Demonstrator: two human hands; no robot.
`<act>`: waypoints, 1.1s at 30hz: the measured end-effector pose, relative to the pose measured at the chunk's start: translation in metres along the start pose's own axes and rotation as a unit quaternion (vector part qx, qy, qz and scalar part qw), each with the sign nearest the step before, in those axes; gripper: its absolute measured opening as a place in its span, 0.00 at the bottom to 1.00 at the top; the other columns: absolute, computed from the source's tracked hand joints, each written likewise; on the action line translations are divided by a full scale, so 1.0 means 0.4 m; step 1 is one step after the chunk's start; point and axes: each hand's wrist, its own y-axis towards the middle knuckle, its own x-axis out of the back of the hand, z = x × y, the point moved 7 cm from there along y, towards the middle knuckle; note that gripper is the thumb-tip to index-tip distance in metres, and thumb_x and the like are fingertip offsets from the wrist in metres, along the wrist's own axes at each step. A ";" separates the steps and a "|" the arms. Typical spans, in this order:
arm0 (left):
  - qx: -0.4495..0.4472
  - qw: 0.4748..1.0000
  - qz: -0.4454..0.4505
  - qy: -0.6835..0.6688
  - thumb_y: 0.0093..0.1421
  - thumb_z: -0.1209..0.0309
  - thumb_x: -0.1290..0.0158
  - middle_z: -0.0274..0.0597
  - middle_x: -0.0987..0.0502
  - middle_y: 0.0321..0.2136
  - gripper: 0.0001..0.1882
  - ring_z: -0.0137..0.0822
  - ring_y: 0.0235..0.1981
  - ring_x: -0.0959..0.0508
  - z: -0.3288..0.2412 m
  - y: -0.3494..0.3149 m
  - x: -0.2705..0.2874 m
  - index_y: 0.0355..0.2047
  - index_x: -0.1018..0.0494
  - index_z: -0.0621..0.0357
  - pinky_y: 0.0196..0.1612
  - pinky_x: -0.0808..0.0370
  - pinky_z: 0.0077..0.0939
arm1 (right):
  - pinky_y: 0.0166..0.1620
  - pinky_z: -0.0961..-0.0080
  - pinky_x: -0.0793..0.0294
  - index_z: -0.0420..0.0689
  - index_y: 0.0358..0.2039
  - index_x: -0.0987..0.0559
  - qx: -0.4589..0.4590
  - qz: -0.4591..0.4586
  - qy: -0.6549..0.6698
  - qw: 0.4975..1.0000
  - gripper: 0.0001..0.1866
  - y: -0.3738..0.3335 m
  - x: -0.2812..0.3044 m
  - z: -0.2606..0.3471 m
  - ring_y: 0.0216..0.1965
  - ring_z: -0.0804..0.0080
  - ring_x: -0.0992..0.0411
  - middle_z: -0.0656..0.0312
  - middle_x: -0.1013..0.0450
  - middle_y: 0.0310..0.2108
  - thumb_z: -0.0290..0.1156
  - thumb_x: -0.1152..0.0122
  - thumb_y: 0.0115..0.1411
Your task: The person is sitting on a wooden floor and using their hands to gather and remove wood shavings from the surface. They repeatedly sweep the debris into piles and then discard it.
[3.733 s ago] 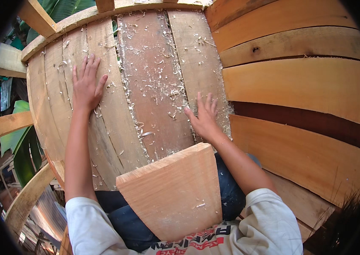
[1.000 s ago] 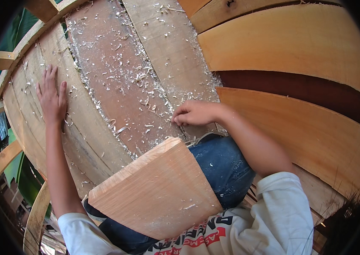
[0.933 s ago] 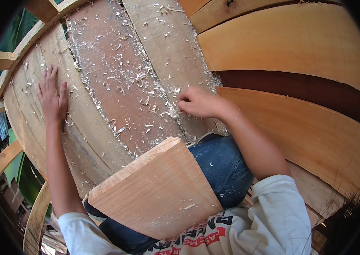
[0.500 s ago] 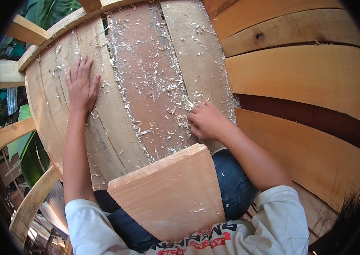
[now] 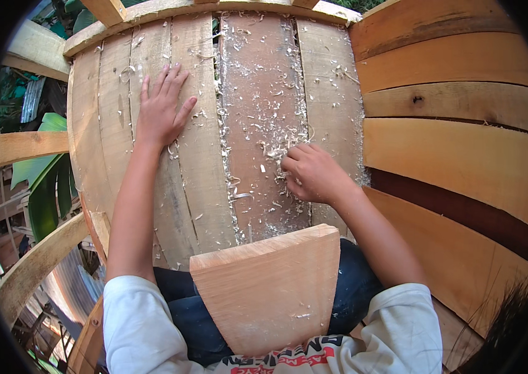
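Note:
My left hand (image 5: pixel 163 112) lies flat, fingers spread, on the pale planks (image 5: pixel 192 168) of a slatted wooden floor. To its right, my right hand (image 5: pixel 315 173) is closed over the reddish-brown plank (image 5: pixel 248 187), its fingers curled under. Curly wood shavings (image 5: pixel 274 147) are heaped at its fingertips; what the fingers hold, if anything, is hidden. A thick, smooth board (image 5: pixel 267 290) with a slanted side rests tilted against my lap, between my forearms, touched by neither hand.
Broad orange-brown planks (image 5: pixel 457 146) form a wall on the right. A raised wooden rim (image 5: pixel 201 11) bounds the far end. Spaced wooden beams (image 5: pixel 24 148) stand at the left, with leaves (image 5: pixel 45 177) beyond them. Loose shavings litter the planks.
The view has shifted, so the planks appear farther right. My right hand has moved left from the seam onto the reddish plank, with shavings bunched before it. My left hand stays flat.

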 end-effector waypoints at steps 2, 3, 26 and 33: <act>0.001 1.000 -0.004 0.010 0.68 0.47 0.59 0.37 0.40 0.68 0.30 0.38 0.71 0.45 0.006 -0.005 0.000 0.64 0.37 0.46 0.72 0.58 0.51 | 0.44 0.62 0.27 0.42 0.21 0.21 -0.062 0.042 0.017 0.997 0.08 0.000 0.040 -0.022 0.35 0.56 0.26 0.55 0.24 0.26 0.33 0.39 0.47; 0.003 1.000 -0.002 0.009 0.67 0.48 0.58 0.37 0.40 0.68 0.29 0.38 0.71 0.46 0.009 -0.008 0.002 0.64 0.37 0.47 0.72 0.58 0.51 | 0.41 0.61 0.26 0.43 0.21 0.19 -0.104 0.103 0.008 0.989 0.08 -0.020 0.040 -0.056 0.33 0.54 0.25 0.54 0.23 0.25 0.34 0.39 0.47; 0.019 1.000 0.006 -0.008 0.68 0.47 0.58 0.38 0.40 0.68 0.29 0.38 0.71 0.45 -0.003 0.002 0.005 0.64 0.37 0.46 0.73 0.60 0.50 | 0.40 0.76 0.24 0.38 0.43 0.18 -0.144 0.360 0.455 0.802 0.13 0.143 -0.180 0.117 0.33 0.75 0.23 0.59 0.19 0.35 0.32 0.42 0.63; 0.030 0.999 0.016 0.028 0.68 0.42 0.63 0.35 0.41 0.69 0.31 0.36 0.71 0.45 0.014 -0.011 -0.005 0.65 0.38 0.43 0.73 0.59 0.51 | 0.40 0.69 0.23 0.37 0.37 0.17 -0.166 0.300 0.359 0.868 0.14 0.209 -0.028 -0.075 0.34 0.70 0.21 0.57 0.19 0.31 0.33 0.44 0.59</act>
